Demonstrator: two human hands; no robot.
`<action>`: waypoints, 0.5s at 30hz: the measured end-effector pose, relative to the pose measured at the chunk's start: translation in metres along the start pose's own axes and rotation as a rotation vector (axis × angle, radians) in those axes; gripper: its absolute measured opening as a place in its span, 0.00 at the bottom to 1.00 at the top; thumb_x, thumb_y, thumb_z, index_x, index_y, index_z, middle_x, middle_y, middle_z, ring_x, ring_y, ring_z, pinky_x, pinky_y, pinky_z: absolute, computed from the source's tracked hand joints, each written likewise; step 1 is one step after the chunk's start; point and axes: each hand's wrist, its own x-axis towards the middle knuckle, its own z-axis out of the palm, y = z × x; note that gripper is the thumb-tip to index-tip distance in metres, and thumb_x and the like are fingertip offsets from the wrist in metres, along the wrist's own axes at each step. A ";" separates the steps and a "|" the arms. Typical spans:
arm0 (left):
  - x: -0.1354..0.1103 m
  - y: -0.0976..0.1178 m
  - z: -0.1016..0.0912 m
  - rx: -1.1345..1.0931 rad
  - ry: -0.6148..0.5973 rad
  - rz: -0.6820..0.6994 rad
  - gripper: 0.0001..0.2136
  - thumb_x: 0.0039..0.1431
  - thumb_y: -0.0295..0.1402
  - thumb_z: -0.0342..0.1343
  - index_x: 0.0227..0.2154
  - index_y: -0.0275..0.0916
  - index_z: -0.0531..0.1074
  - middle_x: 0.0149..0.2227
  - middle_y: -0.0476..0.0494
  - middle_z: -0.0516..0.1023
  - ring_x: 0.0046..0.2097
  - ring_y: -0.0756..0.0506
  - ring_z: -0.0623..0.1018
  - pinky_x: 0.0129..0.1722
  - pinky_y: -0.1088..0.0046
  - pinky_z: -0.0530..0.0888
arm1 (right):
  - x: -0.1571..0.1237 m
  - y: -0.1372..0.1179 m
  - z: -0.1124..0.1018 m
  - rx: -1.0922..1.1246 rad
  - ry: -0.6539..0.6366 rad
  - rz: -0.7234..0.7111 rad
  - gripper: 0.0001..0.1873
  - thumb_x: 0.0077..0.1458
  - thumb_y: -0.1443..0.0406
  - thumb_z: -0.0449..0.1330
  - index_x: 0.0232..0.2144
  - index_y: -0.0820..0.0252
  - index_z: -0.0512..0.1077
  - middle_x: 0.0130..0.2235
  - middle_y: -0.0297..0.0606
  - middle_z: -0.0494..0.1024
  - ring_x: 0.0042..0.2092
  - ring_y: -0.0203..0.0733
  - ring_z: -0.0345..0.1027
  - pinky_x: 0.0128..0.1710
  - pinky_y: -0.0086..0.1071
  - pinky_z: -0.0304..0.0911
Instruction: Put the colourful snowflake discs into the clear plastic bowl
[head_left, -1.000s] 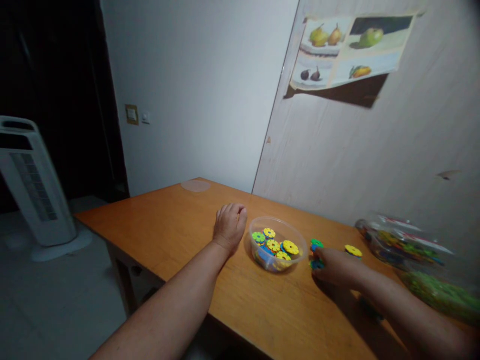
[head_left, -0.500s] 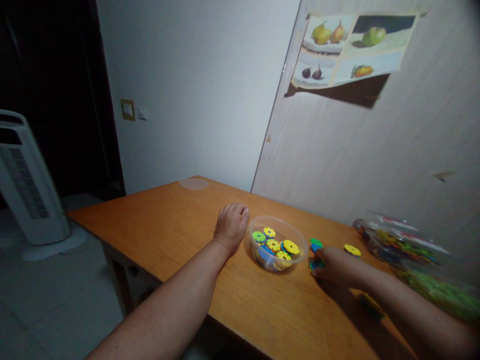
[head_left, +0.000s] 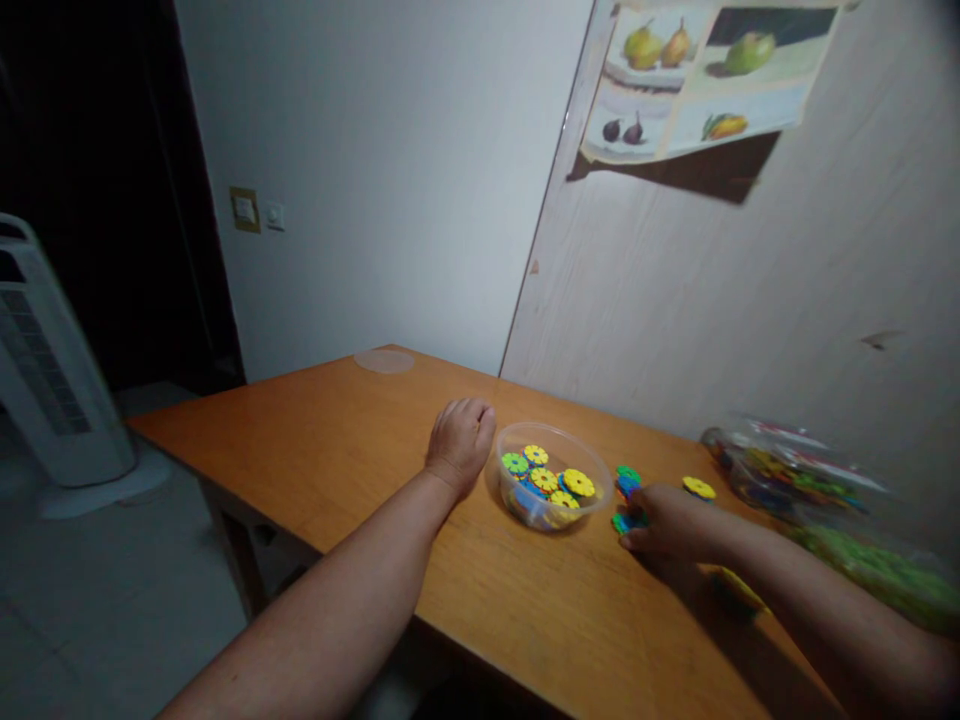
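My left hand point(head_left: 459, 440) rests on the table just left of a clear plastic bowl point(head_left: 555, 432). Its fingers are curled in, the thumb lies against them, and I see nothing held. In the bowl lie several notched plastic discs, such as a yellow disc point(head_left: 578, 483) and a green disc point(head_left: 515, 463). Right of the bowl, my right hand point(head_left: 667, 520) has thumb and fingers closed around green and blue discs point(head_left: 619, 523) at the tabletop. Its fingers partly hide them. More green and blue discs point(head_left: 627, 477) lie just beyond its fingertips.
A yellow disc point(head_left: 699, 488) lies behind my right wrist, and a yellow disc stack point(head_left: 736, 592) sits below that forearm. Clear bags of coloured pieces point(head_left: 806, 475) and a bag of green pieces point(head_left: 874, 570) fill the right side. A clear lid point(head_left: 384, 361) lies at the far corner.
The whole view has shifted slightly. My right hand stays closed at the green and blue discs, and my left hand stays beside the bowl.
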 end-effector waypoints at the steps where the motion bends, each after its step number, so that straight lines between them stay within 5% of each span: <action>1: 0.000 0.000 0.000 0.000 -0.003 -0.001 0.13 0.67 0.37 0.42 0.33 0.40 0.70 0.37 0.42 0.75 0.41 0.44 0.72 0.41 0.68 0.66 | -0.001 0.001 -0.001 0.006 0.003 0.003 0.13 0.45 0.57 0.63 0.31 0.60 0.76 0.32 0.41 0.79 0.33 0.45 0.72 0.30 0.31 0.57; 8: 0.001 0.002 -0.001 -0.010 0.004 0.009 0.14 0.67 0.37 0.41 0.33 0.41 0.70 0.36 0.42 0.75 0.41 0.44 0.72 0.41 0.68 0.66 | -0.010 -0.002 -0.041 0.090 0.171 0.035 0.21 0.52 0.51 0.58 0.39 0.60 0.72 0.33 0.41 0.77 0.33 0.43 0.69 0.28 0.30 0.57; 15: 0.001 0.004 0.000 -0.040 0.013 0.042 0.13 0.67 0.37 0.42 0.32 0.41 0.69 0.36 0.44 0.74 0.41 0.45 0.71 0.41 0.69 0.65 | -0.016 -0.067 -0.058 0.219 0.233 -0.102 0.24 0.51 0.46 0.58 0.38 0.59 0.71 0.30 0.37 0.75 0.29 0.39 0.66 0.23 0.30 0.53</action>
